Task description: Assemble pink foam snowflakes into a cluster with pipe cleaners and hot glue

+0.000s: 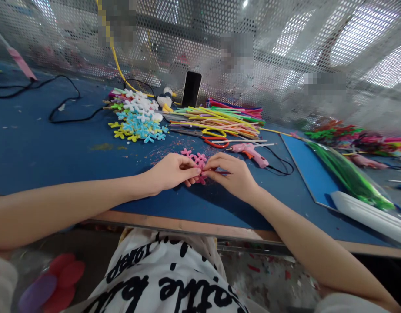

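Observation:
Near the table's front edge, my left hand pinches a small pink pipe-cleaner flower between thumb and fingers. Meeting it from the other side, my right hand has its thumb and fingertips closed on the edge of the same flower. Several more pink flowers show behind and below my fingertips, partly hidden by them. Beyond my right hand a pink glue gun lies on its side. Scissors with red and yellow handles rest behind the hands.
Finished white, blue and yellow flowers are heaped at the back left. Loose pipe cleaners lie beside a propped phone. Bagged green pipe cleaners and a white tube-like object are at right. A perforated metal screen closes the back.

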